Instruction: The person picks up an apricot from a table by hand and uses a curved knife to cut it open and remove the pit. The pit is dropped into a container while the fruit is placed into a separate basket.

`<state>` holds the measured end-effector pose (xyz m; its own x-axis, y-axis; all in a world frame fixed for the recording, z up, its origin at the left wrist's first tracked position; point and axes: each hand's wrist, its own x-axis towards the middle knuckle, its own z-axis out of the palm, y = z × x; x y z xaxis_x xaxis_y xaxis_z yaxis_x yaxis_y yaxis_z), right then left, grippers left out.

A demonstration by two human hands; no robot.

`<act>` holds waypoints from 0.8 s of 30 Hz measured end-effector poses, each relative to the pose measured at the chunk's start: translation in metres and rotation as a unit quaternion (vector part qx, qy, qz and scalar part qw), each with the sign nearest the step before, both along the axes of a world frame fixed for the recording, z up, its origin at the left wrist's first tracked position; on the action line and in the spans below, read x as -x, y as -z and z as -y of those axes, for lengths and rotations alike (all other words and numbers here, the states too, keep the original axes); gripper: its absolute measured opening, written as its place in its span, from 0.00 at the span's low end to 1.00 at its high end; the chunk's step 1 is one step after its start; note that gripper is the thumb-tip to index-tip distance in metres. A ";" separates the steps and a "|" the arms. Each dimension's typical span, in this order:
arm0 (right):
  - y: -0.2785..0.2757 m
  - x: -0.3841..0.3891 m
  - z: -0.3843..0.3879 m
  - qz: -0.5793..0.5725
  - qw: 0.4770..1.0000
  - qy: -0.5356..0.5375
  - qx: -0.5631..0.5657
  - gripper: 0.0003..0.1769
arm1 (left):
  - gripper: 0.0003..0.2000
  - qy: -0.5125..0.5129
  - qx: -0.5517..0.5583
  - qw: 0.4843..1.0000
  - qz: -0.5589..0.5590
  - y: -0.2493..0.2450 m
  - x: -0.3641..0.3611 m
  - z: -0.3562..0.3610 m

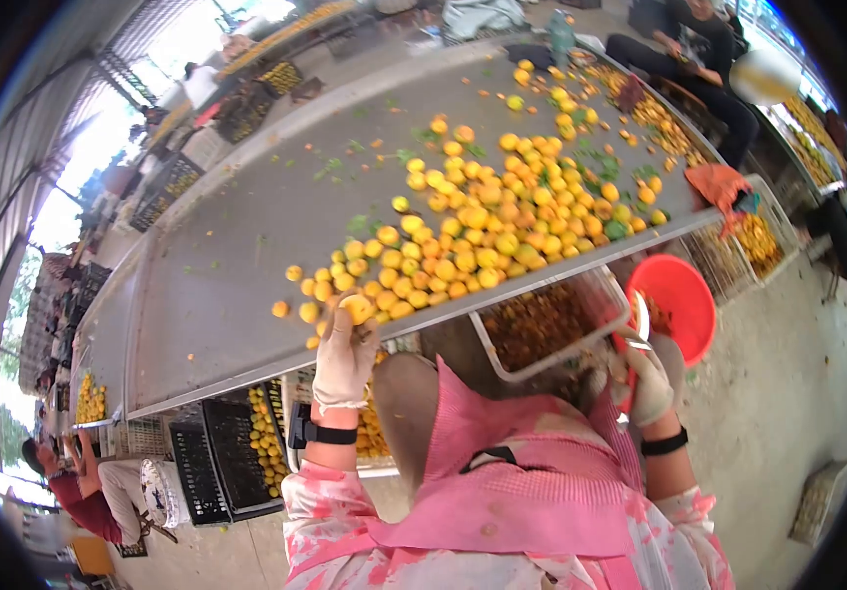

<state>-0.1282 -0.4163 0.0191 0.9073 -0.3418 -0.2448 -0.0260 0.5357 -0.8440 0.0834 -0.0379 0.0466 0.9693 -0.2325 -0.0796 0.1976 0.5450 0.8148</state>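
Note:
My left hand (343, 362), in a pale glove, is closed on a yellow-orange apricot (357, 309) at the near edge of the grey sorting table (217, 226). Beside it a large heap of apricots (483, 221) spreads across the tabletop. My right hand (650, 382), also gloved, is closed round a knife whose curved, pale blade (642, 317) points up and away from me. Most of the handle is hidden by the fingers. The knife is in front of a red bucket (696, 295), which has brownish pieces inside.
Below the table edge stands a white crate (514, 374) of brown-orange pieces. Black crates (209, 462) and loose apricots are at lower left. Leaves and halved fruit litter the table. One person (704, 74) sits at upper right, another (84, 487) at lower left.

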 end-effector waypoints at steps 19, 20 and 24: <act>-0.083 0.032 -0.057 0.117 0.931 -0.087 0.334 0.36 | 0.32 0.319 -0.040 0.946 0.048 -0.043 0.159 0.176; -0.081 0.034 -0.056 0.116 0.922 -0.074 0.363 0.36 | 0.32 0.319 -0.040 0.946 0.047 -0.041 0.160 0.177; -0.079 0.040 -0.055 0.085 0.921 -0.096 0.368 0.36 | 0.31 0.321 -0.051 0.944 0.053 -0.033 0.164 0.178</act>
<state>-0.1679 -0.3615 0.0985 0.9720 -0.1882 0.1409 0.1058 -0.1847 -0.9771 -0.0807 -0.2160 0.0796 0.6344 -0.7717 -0.0442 0.3759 0.2580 0.8900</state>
